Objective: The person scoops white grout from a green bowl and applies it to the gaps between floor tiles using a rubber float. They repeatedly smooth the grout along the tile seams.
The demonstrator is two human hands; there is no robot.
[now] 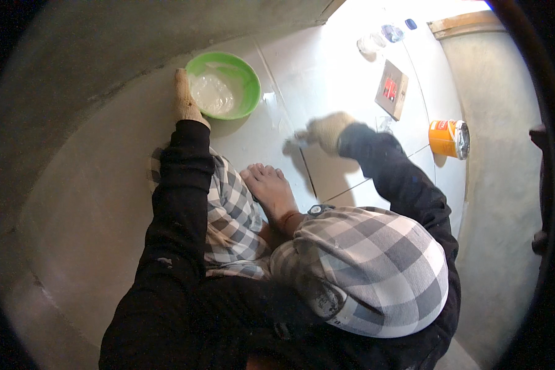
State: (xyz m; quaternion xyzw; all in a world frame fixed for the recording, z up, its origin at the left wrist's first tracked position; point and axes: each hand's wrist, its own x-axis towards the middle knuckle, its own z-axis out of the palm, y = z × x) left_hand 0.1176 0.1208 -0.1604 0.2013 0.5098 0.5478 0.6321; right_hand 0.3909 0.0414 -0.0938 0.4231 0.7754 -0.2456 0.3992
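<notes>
The left hand (187, 102), its closure unclear, lay against the green bowl (251, 89) just to its right, presumably steadying the pale paste (214, 92) inside, while the right hand (328, 131) curled, too blurred to tell what, if anything, it held.

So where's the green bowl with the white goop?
In the head view, the green bowl is near the top, left of centre, on the pale tiled floor, with the gloved left hand at its left rim.
</notes>
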